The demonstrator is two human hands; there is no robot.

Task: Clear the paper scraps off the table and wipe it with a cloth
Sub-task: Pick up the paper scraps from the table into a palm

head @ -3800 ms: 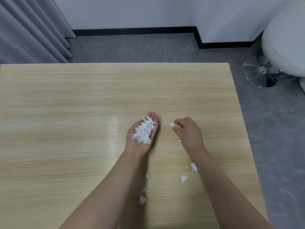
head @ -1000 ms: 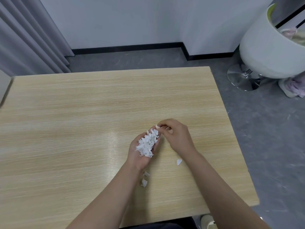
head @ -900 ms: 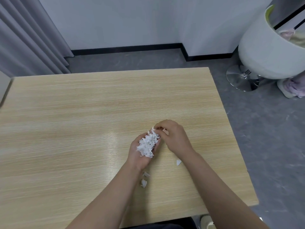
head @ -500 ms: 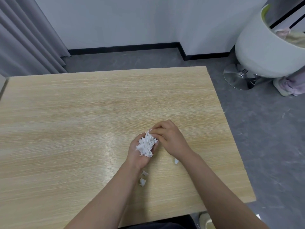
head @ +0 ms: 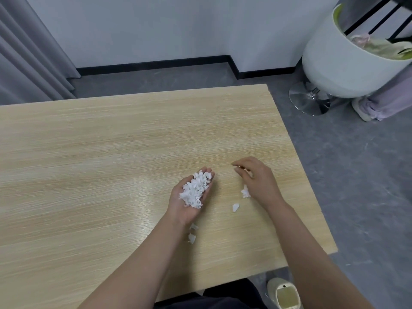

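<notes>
Head view: left hand (head: 189, 198) cupped palm-up, fingers relaxed, cradling gathered paper scraps (head: 195, 189) as a tray. Right hand (head: 259, 181) loosely curled, apparently empty, above stray scraps (head: 245, 192) on table (head: 89, 163). No cloth visible.

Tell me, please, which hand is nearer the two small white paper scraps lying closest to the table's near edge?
Left. The left hand lies just above the two small white paper scraps, its wrist beside them; the right hand is off to their right.
</notes>
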